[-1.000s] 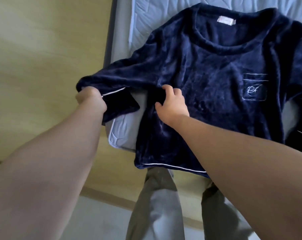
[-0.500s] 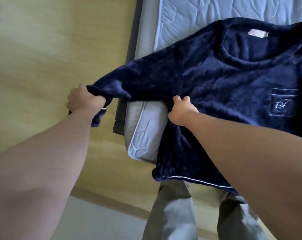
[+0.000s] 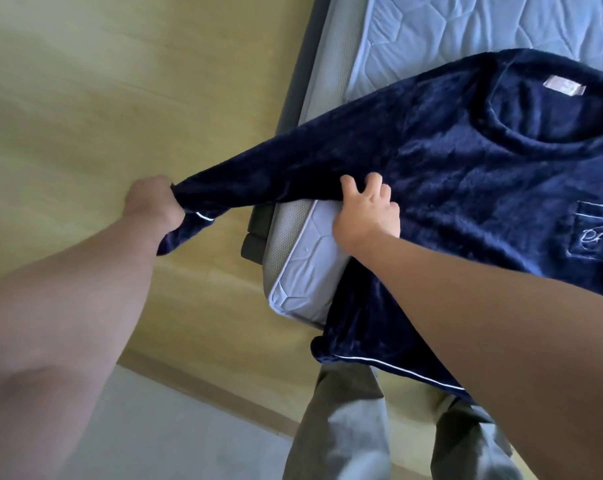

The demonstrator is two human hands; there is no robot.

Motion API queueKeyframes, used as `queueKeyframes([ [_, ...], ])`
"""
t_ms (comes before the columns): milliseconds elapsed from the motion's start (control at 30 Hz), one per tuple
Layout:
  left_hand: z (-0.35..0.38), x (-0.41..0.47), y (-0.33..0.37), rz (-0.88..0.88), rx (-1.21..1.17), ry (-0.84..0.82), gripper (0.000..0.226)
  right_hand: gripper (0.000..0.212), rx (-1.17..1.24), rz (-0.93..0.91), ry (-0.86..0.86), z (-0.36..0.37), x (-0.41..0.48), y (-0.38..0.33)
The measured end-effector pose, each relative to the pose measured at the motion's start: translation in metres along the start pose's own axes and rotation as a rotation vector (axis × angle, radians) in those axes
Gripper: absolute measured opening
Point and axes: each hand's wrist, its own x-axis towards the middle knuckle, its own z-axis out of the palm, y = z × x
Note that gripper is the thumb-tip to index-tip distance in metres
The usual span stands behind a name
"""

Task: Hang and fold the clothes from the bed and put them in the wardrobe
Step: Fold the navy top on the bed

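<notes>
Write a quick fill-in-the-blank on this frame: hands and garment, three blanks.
The left hand grips the end of the navy fleece top's ____.
The right hand rests on the top at a corner of the light blue quilted ____.
The top's hem is trimmed with ____ piping.
Missing: sleeve; mattress; white.

Navy fleece top (image 3: 466, 188) flat across mattress corner (image 3: 303, 271)

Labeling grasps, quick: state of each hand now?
Left hand: closed, gripping the end of the sleeve.
Right hand: open, spread, resting on the top.
</notes>
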Motion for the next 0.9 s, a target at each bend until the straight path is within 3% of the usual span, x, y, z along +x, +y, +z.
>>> queueKeyframes([
  [100, -0.01, 0.0, -0.019, 0.054, 0.039, 0.063, 0.021, 0.058, 0.025, -0.064, -0.009, -0.006, 0.001, -0.022],
  [233, -0.021, -0.003, -0.033, 0.091, 0.223, 0.057, 0.018, 0.057, 0.161, -0.171, -0.004, -0.019, 0.005, -0.06],
  [433, -0.02, 0.005, -0.071, 0.135, -0.132, 0.013, 0.017, 0.063, 0.21, -0.33, 0.021, -0.031, 0.019, -0.125],
  [600, -0.029, 0.009, -0.101, 0.18, -0.315, -0.022, 0.031, 0.053, 0.098, -0.407, -0.137, -0.041, 0.041, -0.166],
  [700, -0.033, 0.009, -0.111, 0.136, -0.32, -0.032, 0.042, 0.03, 0.015, -0.391, -0.066, -0.05, 0.05, -0.18],
  [800, -0.031, 0.012, -0.117, 0.043, -0.241, -0.11, 0.034, 0.028, 0.021, -0.397, 0.006, -0.054, 0.059, -0.188],
  [900, -0.021, 0.014, -0.122, -0.098, -0.511, -0.147, 0.033, 0.03, 0.028, -0.37, -0.014, -0.056, 0.064, -0.193],
])
